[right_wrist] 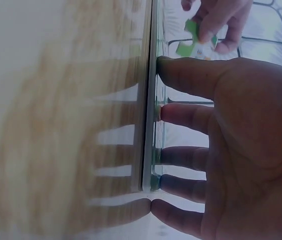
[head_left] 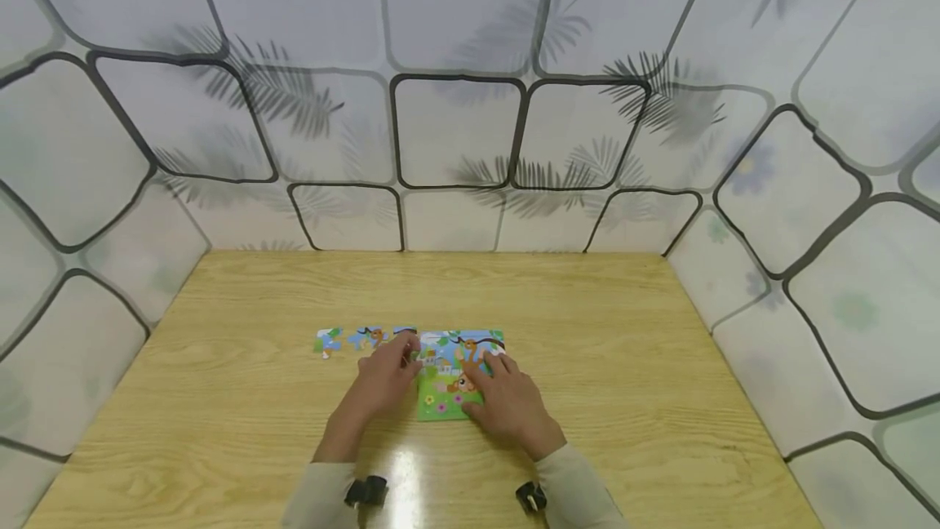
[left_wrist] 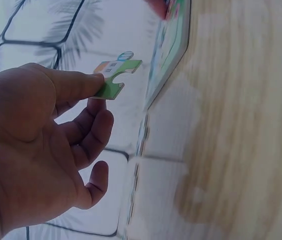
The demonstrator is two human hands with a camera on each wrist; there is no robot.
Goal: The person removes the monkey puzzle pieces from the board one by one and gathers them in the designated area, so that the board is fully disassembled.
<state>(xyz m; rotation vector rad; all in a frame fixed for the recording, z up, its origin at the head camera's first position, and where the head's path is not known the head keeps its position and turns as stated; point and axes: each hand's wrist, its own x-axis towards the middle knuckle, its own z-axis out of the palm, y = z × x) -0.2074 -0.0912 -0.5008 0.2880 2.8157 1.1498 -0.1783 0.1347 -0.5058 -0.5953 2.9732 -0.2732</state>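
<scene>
A square jigsaw puzzle board with a monkey picture lies flat on the table. Between thumb and fingers my left hand pinches a puzzle piece, green with a pale printed patch and a round knob. That piece is raised off the table beside the board's left edge. My right hand rests its fingertips on the right part of the board, fingers spread and fairly straight, as the right wrist view shows. Part of the picture is hidden under it.
Loose puzzle pieces lie in a row left of the board: one blue and green piece, one with an orange animal, and another partly behind my left hand. The wooden table meets patterned walls at the back and sides.
</scene>
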